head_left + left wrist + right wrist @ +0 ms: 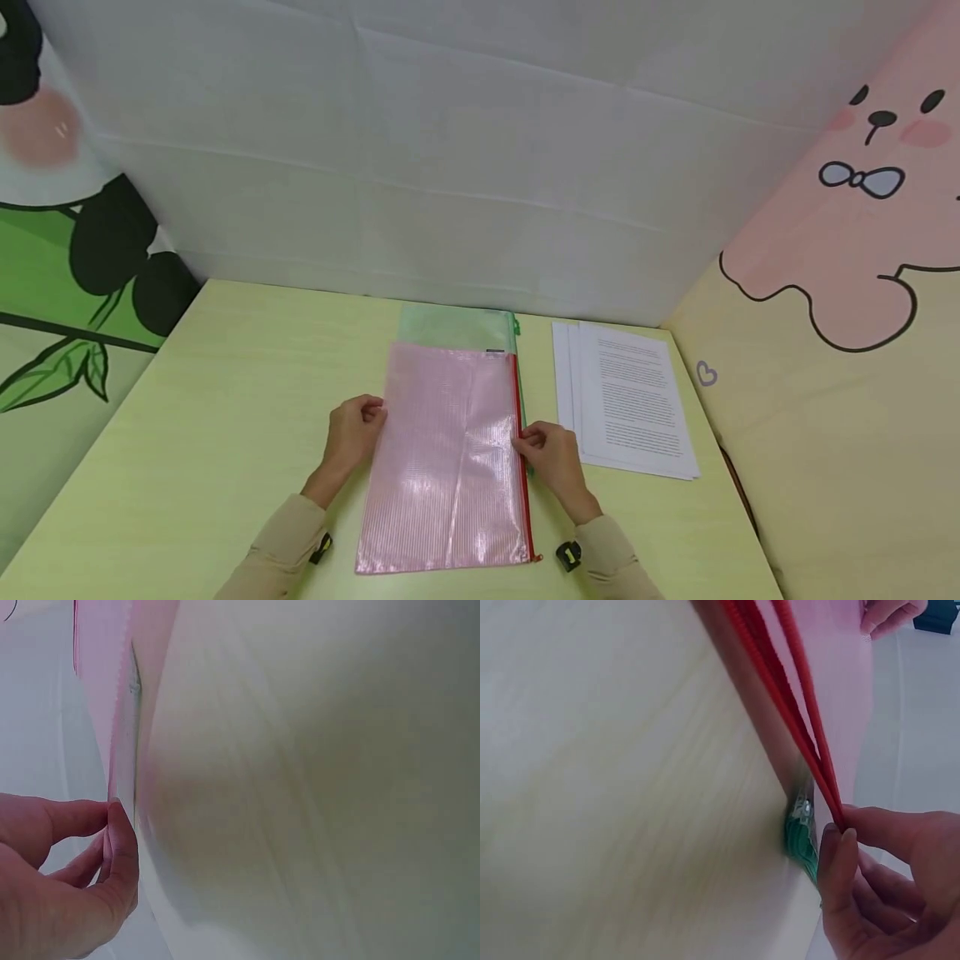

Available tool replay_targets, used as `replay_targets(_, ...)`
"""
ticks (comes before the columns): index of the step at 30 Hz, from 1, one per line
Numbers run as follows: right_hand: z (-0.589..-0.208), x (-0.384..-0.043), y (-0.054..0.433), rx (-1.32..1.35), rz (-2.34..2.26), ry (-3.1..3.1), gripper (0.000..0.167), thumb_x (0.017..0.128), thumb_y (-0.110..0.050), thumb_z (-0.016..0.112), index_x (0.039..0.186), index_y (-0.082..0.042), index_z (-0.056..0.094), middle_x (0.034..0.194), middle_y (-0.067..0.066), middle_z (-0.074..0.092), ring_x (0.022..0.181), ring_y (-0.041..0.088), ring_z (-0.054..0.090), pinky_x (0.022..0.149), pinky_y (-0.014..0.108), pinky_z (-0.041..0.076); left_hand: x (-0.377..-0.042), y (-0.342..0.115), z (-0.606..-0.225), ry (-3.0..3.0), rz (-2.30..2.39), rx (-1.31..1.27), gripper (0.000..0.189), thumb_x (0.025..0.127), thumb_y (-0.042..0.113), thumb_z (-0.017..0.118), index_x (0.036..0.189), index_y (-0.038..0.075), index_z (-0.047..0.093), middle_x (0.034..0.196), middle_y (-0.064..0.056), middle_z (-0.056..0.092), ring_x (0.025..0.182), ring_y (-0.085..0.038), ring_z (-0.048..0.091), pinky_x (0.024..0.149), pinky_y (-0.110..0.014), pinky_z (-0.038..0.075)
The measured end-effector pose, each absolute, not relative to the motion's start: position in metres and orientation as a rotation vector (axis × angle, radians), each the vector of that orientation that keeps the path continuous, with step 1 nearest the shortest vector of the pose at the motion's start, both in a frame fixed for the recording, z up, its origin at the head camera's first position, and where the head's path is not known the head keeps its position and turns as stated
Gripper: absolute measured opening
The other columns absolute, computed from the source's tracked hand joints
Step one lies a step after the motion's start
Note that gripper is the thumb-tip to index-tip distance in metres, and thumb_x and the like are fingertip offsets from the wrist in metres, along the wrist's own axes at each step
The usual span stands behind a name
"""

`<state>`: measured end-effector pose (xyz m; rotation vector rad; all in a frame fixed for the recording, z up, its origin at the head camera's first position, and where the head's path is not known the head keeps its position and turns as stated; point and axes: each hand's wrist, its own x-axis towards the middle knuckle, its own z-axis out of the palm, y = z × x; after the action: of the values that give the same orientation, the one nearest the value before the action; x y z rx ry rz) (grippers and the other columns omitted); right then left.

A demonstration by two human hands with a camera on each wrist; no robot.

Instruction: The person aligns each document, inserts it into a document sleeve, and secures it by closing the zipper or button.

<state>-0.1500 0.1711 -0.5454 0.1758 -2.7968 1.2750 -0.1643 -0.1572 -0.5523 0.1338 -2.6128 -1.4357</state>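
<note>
A translucent pink zip pouch [427,467] with a red zipper [522,500] down its right side lies over a green zip pouch [457,325], whose top end shows beyond it. My left hand [354,432] pinches the pink pouch's left edge between thumb and fingers. On the other side, my right hand [553,457] pinches the zippered edge. In the right wrist view the red zipper strips [810,712] stand apart higher up and meet at the fingertips. Green zipper edging [801,841] sits just below them. The pink edge [116,742] is raised a little off the surface in the left wrist view.
Printed white sheets [637,400] lie in a slightly fanned stack right of the pouches. The pale yellow table [247,400] meets a white wall [450,167] at the back. Cartoon-printed walls stand on both sides, a pink animal [862,242] on the right one.
</note>
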Motion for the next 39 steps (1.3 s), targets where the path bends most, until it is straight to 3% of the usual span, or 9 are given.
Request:
replay_targets(6, -0.548, -0.151, 0.168, 0.199, 1.184, -2.806, 0.010, 0.083, -0.002, 0.083, 0.084, 0.001, 0.073, 0.074, 0.005, 0.071, 0.065, 0.011, 0.064, 0.056, 0.021, 0.053, -0.165, -0.156, -0.553, -2.655, -1.419, 0.157, 0.016, 0.089, -0.005, 0.069, 0.104, -0.013, 0.070, 0.086, -0.016, 0.071, 0.080, -0.028, 0.067, 0.067, -0.027, 0.055)
replay_targets(16, -0.542, -0.151, 0.172, 0.222, 1.043, -2.805, 0.011, 0.087, -0.010, 0.082, 0.088, -0.003, 0.074, 0.076, 0.002, 0.070, 0.065, 0.012, 0.064, 0.056, 0.023, 0.051, -0.167, -0.154, -0.542, -2.702, -1.330, 0.147, 0.022, 0.091, -0.002, 0.066, 0.109, -0.013, 0.068, 0.090, -0.019, 0.069, 0.085, -0.033, 0.067, 0.075, -0.046, 0.058)
replay_targets(22, -0.538, -0.154, 0.178, 0.264, 0.993, -2.766, 0.007, 0.088, -0.005, 0.079, 0.090, -0.001, 0.075, 0.078, 0.003, 0.070, 0.066, 0.014, 0.065, 0.055, 0.024, 0.051, -0.172, -0.145, -0.537, -2.692, -1.374, 0.136, 0.020, 0.091, 0.001, 0.064, 0.106, -0.012, 0.070, 0.091, -0.020, 0.071, 0.087, -0.034, 0.069, 0.077, -0.047, 0.059)
replay_targets(31, -0.535, -0.163, 0.190, 0.375, 1.077, -2.714, 0.015, 0.090, 0.001, 0.075, 0.104, 0.007, 0.072, 0.096, 0.017, 0.073, 0.083, 0.028, 0.069, 0.071, 0.037, 0.060, -0.178, -0.123, -0.529, -2.681, -1.415, 0.091, 0.014, 0.093, 0.003, 0.064, 0.099, -0.007, 0.072, 0.093, -0.017, 0.073, 0.089, -0.032, 0.070, 0.081, -0.047, 0.058)
replay_targets(39, -0.536, -0.172, 0.210, 0.371, 1.025, -2.667, 0.018, 0.090, 0.000, 0.076, 0.107, 0.006, 0.072, 0.099, 0.016, 0.073, 0.088, 0.029, 0.070, 0.075, 0.042, 0.060, -0.187, -0.098, -0.523, -2.653, -1.431, 0.034, 0.011, 0.091, 0.002, 0.065, 0.094, -0.004, 0.073, 0.087, -0.014, 0.072, 0.084, -0.029, 0.069, 0.079, -0.044, 0.058)
